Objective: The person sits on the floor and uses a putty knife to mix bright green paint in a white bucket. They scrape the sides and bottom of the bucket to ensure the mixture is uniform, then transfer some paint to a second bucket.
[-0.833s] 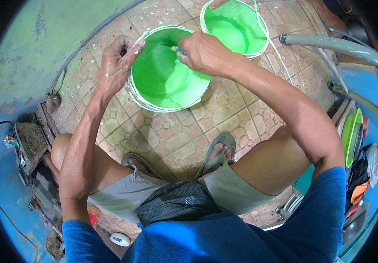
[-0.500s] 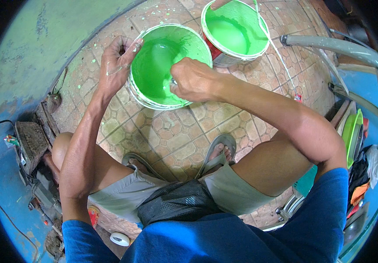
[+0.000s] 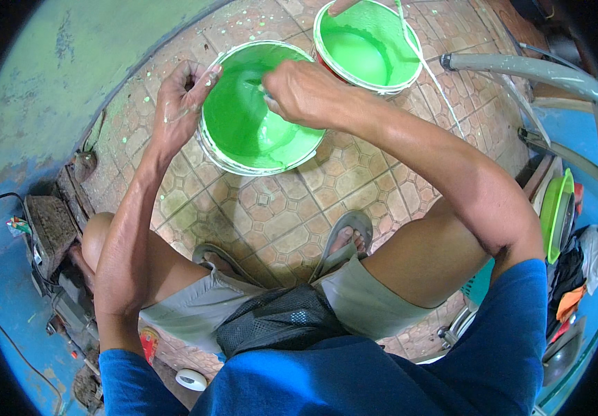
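A white bucket [image 3: 243,163] coated inside with bright green paint stands tilted on the tiled floor in front of me. My left hand [image 3: 182,104], flecked with paint, grips its left rim. Over the bucket's right side, my right hand [image 3: 300,90] is closed around a small tool that reaches into the paint; most of the tool is hidden. A second bucket of green paint [image 3: 368,48] stands just behind, with a thin wire handle [image 3: 429,66] hanging over its right side.
I squat on patterned brown tiles [image 3: 278,215] in sandals, beside a blue and green wall [image 3: 49,90]. A grey pipe [image 3: 521,68] runs at the upper right. A green lid [image 3: 556,211], cloths and clutter lie at the right; dark gear and a cable sit at the left.
My right hand has moved back up and right over the bucket's rim after dipping toward its front. The near bucket has shifted slightly under my left hand's grip.
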The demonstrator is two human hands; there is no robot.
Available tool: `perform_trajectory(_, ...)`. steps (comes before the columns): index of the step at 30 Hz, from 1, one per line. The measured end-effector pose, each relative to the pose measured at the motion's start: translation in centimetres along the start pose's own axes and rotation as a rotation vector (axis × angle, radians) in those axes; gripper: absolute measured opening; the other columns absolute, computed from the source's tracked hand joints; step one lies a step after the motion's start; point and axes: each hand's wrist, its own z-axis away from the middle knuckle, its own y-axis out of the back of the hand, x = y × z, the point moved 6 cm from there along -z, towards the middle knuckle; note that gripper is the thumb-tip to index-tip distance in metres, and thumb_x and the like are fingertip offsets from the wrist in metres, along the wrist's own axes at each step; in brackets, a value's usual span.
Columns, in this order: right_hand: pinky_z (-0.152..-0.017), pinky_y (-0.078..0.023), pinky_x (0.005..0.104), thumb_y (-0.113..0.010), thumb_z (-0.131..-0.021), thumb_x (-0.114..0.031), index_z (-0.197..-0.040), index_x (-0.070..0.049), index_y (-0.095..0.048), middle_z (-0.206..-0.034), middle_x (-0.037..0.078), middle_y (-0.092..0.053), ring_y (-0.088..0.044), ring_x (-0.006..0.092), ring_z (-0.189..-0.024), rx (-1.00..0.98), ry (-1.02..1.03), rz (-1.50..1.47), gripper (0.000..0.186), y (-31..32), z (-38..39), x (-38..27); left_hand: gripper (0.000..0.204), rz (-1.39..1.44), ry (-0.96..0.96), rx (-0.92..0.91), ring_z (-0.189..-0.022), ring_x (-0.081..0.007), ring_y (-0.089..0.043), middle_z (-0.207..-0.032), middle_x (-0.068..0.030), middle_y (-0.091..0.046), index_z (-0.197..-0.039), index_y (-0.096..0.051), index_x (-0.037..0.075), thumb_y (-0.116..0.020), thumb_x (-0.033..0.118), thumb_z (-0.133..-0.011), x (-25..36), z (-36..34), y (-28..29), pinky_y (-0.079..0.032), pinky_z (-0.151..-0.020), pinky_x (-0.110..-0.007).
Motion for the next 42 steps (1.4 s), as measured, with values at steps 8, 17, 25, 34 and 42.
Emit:
perform_trajectory(8,-0.06,-0.051,0.0452,-0.058,-0.078,-0.017,-0.071,0.008,-0.059,-0.066,0.027,-0.059,-0.062,0.0418,-0.067,-0.163,0.006,-0.144,0.026,-2.2,1.1,-3.2,0.03,0.002,0.027,0.025,-0.065,-0.0073,-0.044,-0.07,0.0007,-0.052,-0.077,-0.055,0.002,-0.062,0.028,-0.089,-0.2,-0.2,0.1,-0.038,-0.056,-0.024)
perform_trajectory(17,-0.06,-0.048,0.047,-0.055,-0.08,-0.015,-0.072,0.006,-0.057,-0.066,0.025,-0.058,-0.06,0.0414,-0.066,0.015,0.049,-0.031,0.022,0.0,-0.5,-1.4,0.031,0.001,0.011,0.042,-0.063,-0.0076,-0.043,-0.068,0.001,-0.05,-0.076,-0.054,0.002,-0.063,0.03,-0.089,-0.4,-0.2,0.3,-0.037,-0.055,-0.025)
perform_trajectory(25,-0.06,-0.05,0.0449,-0.048,-0.078,-0.009,-0.073,0.002,-0.057,-0.073,0.023,-0.06,-0.062,0.0379,-0.069,0.035,0.248,0.083,0.015,-2.7,-0.1,-2.2,0.026,-0.025,0.005,-0.023,-0.065,-0.0049,-0.041,-0.071,0.0046,-0.049,-0.083,-0.054,0.006,-0.059,0.029,-0.092,-0.8,-0.4,-0.3,-0.035,-0.057,-0.022)
perform_trajectory(34,-0.062,-0.05,0.0446,-0.048,-0.08,-0.009,-0.078,0.004,-0.058,-0.068,0.021,-0.059,-0.062,0.0365,-0.072,-0.138,0.231,0.023,0.017,-1.1,-0.1,-2.9,0.032,-0.023,-0.022,0.038,-0.062,-0.0073,-0.04,-0.066,0.0009,-0.048,-0.075,-0.053,0.003,-0.064,0.03,-0.088,-0.7,-0.3,0.4,-0.035,-0.052,-0.025)
perform_trajectory(42,-0.064,-0.051,0.0429,-0.047,-0.079,-0.01,-0.08,0.002,-0.059,-0.07,0.019,-0.06,-0.062,0.036,-0.072,-0.017,0.3,0.163,0.017,-2.3,-0.1,-2.5,0.031,0.015,-0.048,0.017,-0.062,-0.0068,-0.04,-0.067,0.0021,-0.047,-0.076,-0.053,0.003,-0.063,0.029,-0.089,-0.3,-0.2,-0.2,-0.034,-0.052,-0.025)
